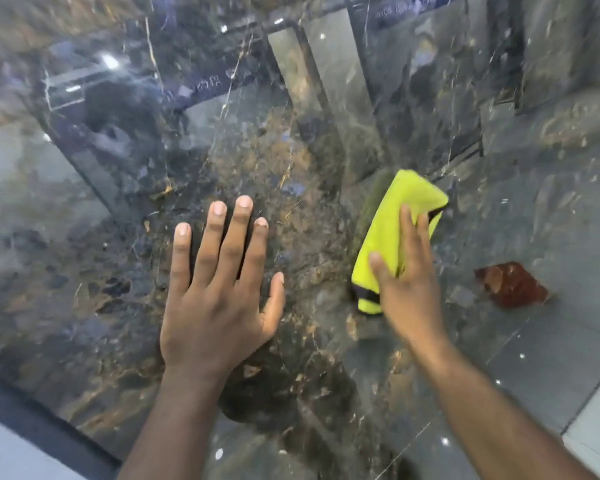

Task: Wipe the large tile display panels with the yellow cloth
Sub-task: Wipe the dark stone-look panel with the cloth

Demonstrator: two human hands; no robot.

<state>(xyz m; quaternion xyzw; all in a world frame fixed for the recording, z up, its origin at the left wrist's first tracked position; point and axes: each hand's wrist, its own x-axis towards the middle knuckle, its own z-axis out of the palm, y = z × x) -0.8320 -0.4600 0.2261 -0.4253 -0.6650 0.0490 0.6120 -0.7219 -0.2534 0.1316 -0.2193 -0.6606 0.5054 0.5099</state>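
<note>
Yellow cloth (pixel 392 216), folded, with dark trim on its edges, sits under the right hand (pixel 407 289). Fingers straight, thumb out, pressing it flat against the dark marbled tile panel (pixel 257 150) near the panel's right side. Left hand (pixel 219 289) lies flat on the same panel beside it, fingers spread wide, holding nothing. More glossy dark panels (pixel 416 98) stand behind. Reddish-brown patch (pixel 510 285) right of the cloth; cannot tell what.

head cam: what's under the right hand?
The yellow cloth lies under the right hand, whose straight fingers press it against the dark marbled tile panel. The hand covers the cloth's middle, and the cloth hides the panel surface beneath it.
</note>
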